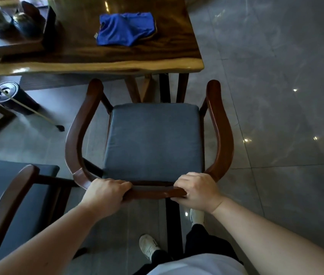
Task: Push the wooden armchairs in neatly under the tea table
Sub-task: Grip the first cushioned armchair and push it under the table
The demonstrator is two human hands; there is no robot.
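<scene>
Two hands grip one of two armchairs.

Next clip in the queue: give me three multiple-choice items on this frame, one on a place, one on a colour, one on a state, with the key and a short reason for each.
1. Where does the blue cloth lie?
A. on the table
B. on the chair seat
C. on the floor

2. What colour is the cushion of the chair being held?
A. red
B. grey-blue
C. white

3. How do the hands stand on the chair?
A. both off it
B. only the right hand on it
C. both gripping its back rail

Key: 1 A, the cloth rests on the table top near its right end. 2 B, the seat pad is grey-blue inside the brown wooden frame. 3 C, the left hand and right hand are both closed over the curved rail.
</scene>
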